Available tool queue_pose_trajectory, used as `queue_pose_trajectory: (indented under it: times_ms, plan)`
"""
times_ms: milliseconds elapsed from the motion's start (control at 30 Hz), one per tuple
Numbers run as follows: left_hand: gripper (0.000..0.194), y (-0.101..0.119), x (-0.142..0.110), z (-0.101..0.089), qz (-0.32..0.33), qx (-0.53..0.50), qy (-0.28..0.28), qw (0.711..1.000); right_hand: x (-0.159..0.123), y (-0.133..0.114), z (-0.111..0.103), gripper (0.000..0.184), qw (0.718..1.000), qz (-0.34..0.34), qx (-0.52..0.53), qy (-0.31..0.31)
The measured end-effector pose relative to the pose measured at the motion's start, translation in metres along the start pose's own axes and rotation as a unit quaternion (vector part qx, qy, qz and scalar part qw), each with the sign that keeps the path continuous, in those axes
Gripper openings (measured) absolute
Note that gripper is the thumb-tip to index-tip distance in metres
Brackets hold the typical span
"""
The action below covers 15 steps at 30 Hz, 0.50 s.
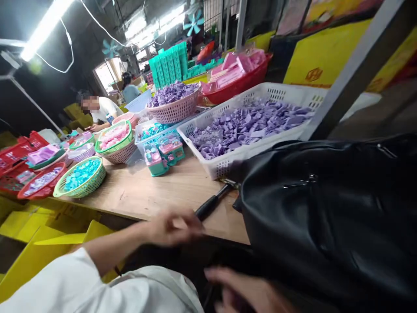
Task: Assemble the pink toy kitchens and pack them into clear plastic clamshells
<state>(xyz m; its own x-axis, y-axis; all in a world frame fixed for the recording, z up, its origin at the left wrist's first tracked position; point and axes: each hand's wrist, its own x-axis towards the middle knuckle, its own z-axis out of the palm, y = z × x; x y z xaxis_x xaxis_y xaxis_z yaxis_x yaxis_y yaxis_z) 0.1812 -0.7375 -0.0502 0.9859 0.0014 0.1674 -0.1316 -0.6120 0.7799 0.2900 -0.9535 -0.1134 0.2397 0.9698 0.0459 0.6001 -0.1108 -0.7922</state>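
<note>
My left hand (176, 227) is over the table's front edge, its fingers curled and smeared by motion. Beside its fingertips lies the black handle of a hammer (211, 205); whether they touch is unclear. The hammer's metal head lies against a black leather-like bag (319, 208), which fills the right side. Lower down, in front of the bag, my right hand (244, 287) is blurred and partly cut off by the bottom edge. I cannot make out anything held in either hand.
On the wooden table (137, 187) stand a white crate (208, 163) of purple plastic pieces, small teal-and-pink toys (158, 161) and a green basket (94, 184) of turquoise pieces. A metal post (352, 74) rises at right. A person (106, 108) sits farther back. Yellow cardboard (58, 243) is below left.
</note>
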Motion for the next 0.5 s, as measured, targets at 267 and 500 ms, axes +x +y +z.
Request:
queue_pose_trajectory:
  times_ms: [267, 500]
  plan:
    - [0.104, -0.137, 0.062, -0.134, -0.189, 0.250, 0.535, 0.784, 0.309, -0.053, -0.037, 0.061, 0.933, 0.071, -0.065, 0.347]
    - [0.096, -0.188, 0.038, -0.164, -0.121, 0.111, 0.461, 0.872, 0.380, -0.013, -0.012, 0.072, 0.924, 0.108, -0.077, 0.359]
